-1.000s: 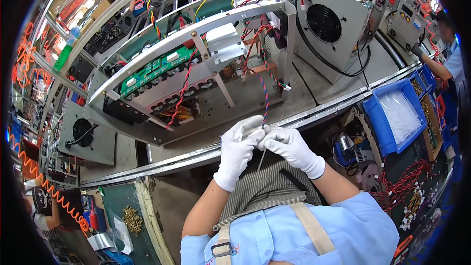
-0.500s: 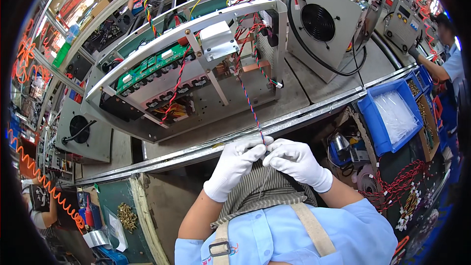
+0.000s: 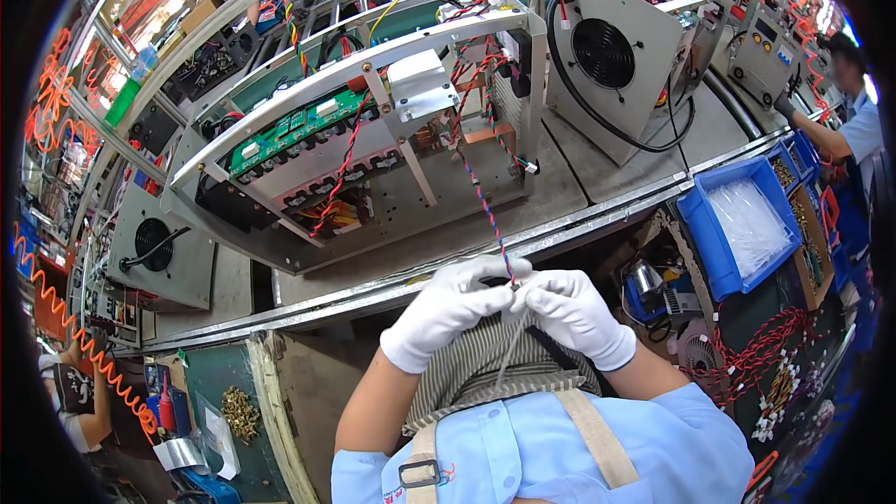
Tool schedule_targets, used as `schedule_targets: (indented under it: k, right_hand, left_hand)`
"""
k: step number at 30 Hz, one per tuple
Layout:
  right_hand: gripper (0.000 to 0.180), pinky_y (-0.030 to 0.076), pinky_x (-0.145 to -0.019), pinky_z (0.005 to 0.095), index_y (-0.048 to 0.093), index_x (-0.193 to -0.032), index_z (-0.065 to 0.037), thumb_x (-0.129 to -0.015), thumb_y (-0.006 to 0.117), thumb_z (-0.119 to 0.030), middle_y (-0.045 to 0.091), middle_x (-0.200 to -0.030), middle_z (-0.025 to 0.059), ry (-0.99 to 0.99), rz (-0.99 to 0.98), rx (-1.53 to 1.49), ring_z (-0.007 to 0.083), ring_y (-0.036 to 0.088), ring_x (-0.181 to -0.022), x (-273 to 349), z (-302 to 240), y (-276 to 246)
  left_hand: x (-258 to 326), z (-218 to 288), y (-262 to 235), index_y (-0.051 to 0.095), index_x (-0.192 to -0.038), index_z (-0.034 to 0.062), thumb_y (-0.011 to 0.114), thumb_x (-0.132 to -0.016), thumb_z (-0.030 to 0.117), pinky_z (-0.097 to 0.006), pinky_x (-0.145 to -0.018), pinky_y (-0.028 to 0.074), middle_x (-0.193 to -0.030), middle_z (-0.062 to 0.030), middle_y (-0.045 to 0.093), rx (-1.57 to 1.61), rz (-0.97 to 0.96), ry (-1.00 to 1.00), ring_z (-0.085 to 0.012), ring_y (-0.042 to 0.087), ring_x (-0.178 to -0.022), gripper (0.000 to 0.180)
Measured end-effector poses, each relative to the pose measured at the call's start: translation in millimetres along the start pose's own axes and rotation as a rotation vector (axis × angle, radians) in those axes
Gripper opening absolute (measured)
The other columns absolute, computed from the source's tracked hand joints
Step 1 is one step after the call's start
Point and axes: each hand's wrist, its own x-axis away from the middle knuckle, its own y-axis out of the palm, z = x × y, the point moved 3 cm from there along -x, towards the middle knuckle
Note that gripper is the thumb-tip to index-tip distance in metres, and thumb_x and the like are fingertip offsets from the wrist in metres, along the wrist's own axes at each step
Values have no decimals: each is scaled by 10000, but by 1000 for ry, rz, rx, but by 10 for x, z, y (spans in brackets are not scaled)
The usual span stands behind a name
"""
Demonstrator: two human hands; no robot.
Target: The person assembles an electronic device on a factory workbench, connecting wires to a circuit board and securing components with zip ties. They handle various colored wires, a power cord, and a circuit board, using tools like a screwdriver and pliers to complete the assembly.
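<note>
My white-gloved left hand [image 3: 450, 311] is closed in a pinch at the near end of a twisted red-and-blue wire pair [image 3: 489, 215]. That wire stretches taut from inside an open metal machine chassis [image 3: 420, 173] on the line in front of me. My right hand [image 3: 581, 319], gloved too, pinches right beside it, fingertips nearly touching the left ones. A thin whitish cable tie [image 3: 510, 355] hangs down from between the fingertips, over my striped apron. The fingers hide the wire's end and just how the tie sits on it.
At the right stands a blue bin [image 3: 691, 224] of clear-white strips, with red-and-black wire bundles [image 3: 761, 345] below it. Grey fan-panelled machines [image 3: 597, 65] flank the chassis. Brass fittings [image 3: 241, 413] lie on the left bench. A co-worker's arm [image 3: 821, 135] reaches in at far right.
Both hands have shifted slightly nearer and to the right, still together at the wire's end. The whitish tie now shows more plainly below them.
</note>
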Motion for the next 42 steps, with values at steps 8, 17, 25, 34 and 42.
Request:
schedule_targets:
  k: [8,17,25,34,42]
  right_hand:
    - [243,496,-846,326,669,-994,83,-950,606,-148,670,-969,139,52,-24,-26,188,632,-893,15,-132,97]
    - [116,502,-821,251,693,-982,38,-916,600,22,646,-1068,100,-43,75,346,124,624,-920,11,-190,237]
    - [115,504,-684,219,710,-959,12,-884,638,-38,663,-1040,111,-223,87,789,105,635,-833,-38,-229,79]
    - [138,484,-605,191,670,-1014,-5,-931,636,-109,697,-880,56,-236,390,429,86,653,-713,-430,-201,-213]
    - [135,481,-664,212,654,-1032,-7,-912,639,-67,674,-877,57,82,135,664,68,616,-763,-441,-68,-192]
  left_hand:
    - [-116,-87,-157,634,-1062,-14,730,-857,225,-292,-911,453,-1076,-67,636,139,-54,2,-146,583,-1020,329]
    - [4,-95,-140,674,-1041,-26,703,-883,191,-252,-806,483,-912,-59,657,109,194,-127,-127,607,-866,270]
    - [50,-245,-144,673,-996,-18,713,-852,102,-179,-620,418,-956,-52,672,323,223,-33,-66,557,-718,192]
    - [-51,-383,-124,616,-957,-8,712,-852,118,-160,-535,379,-819,-17,615,250,309,39,-23,447,-560,190]
    - [-49,-523,-118,595,-884,1,685,-875,98,-155,-469,323,-767,-30,621,333,355,23,-18,361,-464,133]
